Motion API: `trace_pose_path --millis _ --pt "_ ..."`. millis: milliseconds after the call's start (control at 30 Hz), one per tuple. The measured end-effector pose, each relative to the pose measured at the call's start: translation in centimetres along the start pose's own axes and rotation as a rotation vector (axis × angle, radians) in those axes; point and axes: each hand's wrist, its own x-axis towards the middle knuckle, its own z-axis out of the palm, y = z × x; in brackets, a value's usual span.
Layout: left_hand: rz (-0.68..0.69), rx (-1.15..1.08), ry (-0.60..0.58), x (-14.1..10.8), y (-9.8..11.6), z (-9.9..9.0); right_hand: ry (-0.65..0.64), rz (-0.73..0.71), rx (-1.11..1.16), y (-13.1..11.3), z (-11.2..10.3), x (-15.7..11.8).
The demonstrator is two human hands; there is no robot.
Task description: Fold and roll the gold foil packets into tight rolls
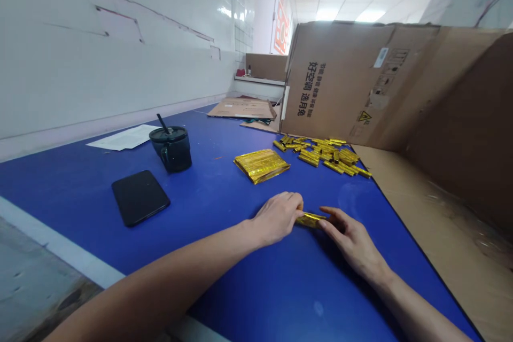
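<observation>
Between my two hands, just above or on the blue table, is a small roll of shiny gold foil. My left hand is closed on its left end, the fingers curled over it. At the other end, my right hand pinches the roll between thumb and fingers. A flat stack of gold foil sheets lies a little beyond my left hand. Farther back to the right is a loose pile of gold foil rolls.
On the left lie a dark phone or tablet and white paper, with a dark lidded mug beside them. A large cardboard box stands along the right edge. Flattened cardboard lies at the far end.
</observation>
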Motion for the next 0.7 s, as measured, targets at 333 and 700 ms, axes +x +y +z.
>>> trace_pose_path --millis 333,700 --pt "-0.125 -0.263 -0.029 0.3 0.2 -0.5 -0.139 0.014 0.131 -1.1 -0.6 -0.3" --pt "-0.312 -0.74 0.014 0.5 -0.3 0.6 0.071 0.075 0.163 -1.0 0.6 -0.8"
